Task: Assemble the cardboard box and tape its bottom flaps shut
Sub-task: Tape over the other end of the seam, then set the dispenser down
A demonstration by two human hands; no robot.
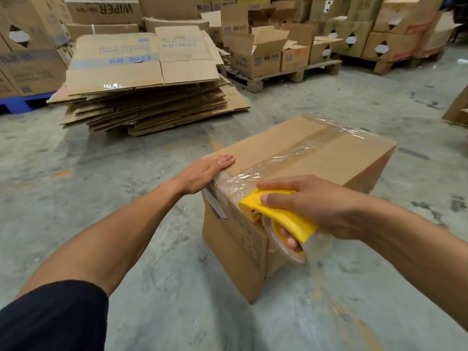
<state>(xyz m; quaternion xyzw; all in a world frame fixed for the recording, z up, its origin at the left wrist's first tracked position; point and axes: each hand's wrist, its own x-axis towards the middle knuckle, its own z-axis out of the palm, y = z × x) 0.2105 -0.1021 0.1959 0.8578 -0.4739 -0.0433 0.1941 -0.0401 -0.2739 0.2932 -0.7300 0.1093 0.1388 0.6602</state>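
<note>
Floor [152,262]: bare grey concrete; the box stands on it, close in front of the person.
Flat stack [144,79]: unfolded cartons piled well behind the box, untouched.
Cardboard box [342,160]: brown, squared up, closed flaps facing up. It is probably light and empty, stiff along its edges but likely to give at mid-panel, so it is best held at corners and edges.
Tape [298,150]: clear, shiny and wrinkled, laid along the centre seam and over the near edge.
Left hand [207,171]: open and flat, palm pressing the near left corner of the box and gripping nothing.
Right hand [309,201]: closed around the dispenser.
Tape dispenser [276,211]: yellow, pressed against the near side panel just below the top edge.
</note>
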